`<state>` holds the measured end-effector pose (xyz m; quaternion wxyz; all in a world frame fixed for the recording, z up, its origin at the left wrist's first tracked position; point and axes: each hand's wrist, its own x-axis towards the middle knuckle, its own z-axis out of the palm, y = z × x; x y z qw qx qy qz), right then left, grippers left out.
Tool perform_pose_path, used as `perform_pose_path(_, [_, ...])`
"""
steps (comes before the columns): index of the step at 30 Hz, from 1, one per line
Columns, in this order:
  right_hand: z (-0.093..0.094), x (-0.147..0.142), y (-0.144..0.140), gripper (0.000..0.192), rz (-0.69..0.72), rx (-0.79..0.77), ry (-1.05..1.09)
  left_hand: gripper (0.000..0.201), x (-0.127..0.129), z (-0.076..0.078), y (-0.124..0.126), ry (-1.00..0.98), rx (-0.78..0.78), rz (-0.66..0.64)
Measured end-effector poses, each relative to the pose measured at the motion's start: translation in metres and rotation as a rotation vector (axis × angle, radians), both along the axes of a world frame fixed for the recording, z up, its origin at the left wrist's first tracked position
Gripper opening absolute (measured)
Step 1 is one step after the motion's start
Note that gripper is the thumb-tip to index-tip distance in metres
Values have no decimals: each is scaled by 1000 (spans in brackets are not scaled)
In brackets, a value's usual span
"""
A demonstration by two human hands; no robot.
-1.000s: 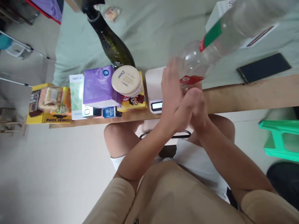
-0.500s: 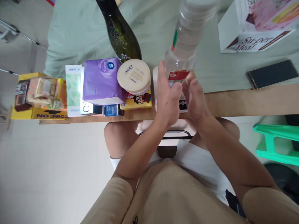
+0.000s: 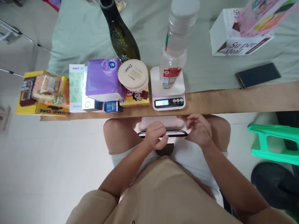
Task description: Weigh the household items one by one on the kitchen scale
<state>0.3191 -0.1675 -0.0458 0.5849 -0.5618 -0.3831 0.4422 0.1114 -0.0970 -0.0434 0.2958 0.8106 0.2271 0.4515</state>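
My left hand (image 3: 156, 135) is over my lap, fingers loosely curled, thumb apart, nothing in it. Level with it, my right hand (image 3: 200, 130) is half open by the bench edge, its fingers bent and slightly spread. Neither touches the bottle. Just beyond them a white kitchen scale (image 3: 170, 105) lies on the bench, its lit display showing digits like 127. On its plate a clear plastic bottle (image 3: 173, 63) with a red label and a wide pale lid stands upright. Left of the scale, a Dove jar (image 3: 132, 74) rests on a yellow box (image 3: 137, 98).
Further left are a purple tissue pack (image 3: 102, 77), a green and white box (image 3: 76, 90) and a yellow box with snacks (image 3: 46, 96). A dark green bottle (image 3: 121, 35) is behind. Rightward are a Su-per Meal box (image 3: 243, 46), a phone (image 3: 259, 75) and a green stool (image 3: 266, 140).
Both hands have let go of the clear bottle and drawn back toward my lap. The bottle remains on the scale, whose display is now uncovered. The view has shifted slightly.
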Motion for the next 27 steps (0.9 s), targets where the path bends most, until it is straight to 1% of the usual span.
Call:
perform_pose_path(1, [-10, -4, -5, 40, 8, -10, 9, 43, -4, -6, -2, -4, -15, -11])
perform_pose_path(3, [-25, -12, -6, 43, 14, -6, 23, 45, -5, -15, -3, -33, -40, 8])
perform_pose_path(6, [-33, -24, 8, 48, 52, 9, 20, 48, 7, -25, -2, -76, -66, 36])
perform_pose_path(9, [-31, -30, 20, 53, 120, 30, 0, 51, 22, -30, -1, -92, -78, 51])
perform_pose_path(13, [-24, -38, 18, 57, 199, 54, -37, 54, 33, -33, -4, -88, -92, 45])
perform_pose_path(16, [-21, -41, 15, 55, 238, 57, -72, 54, 35, -36, -7, -85, -103, 17])
perform_pose_path(20, [-20, -43, 18, 56, 251, 53, -113, 54, 33, -39, -8, -66, -127, -11])
perform_pose_path(27, [-20, -42, 22, 56, 271, 33, -167, 54, 31, -38, -6, -36, -147, -37])
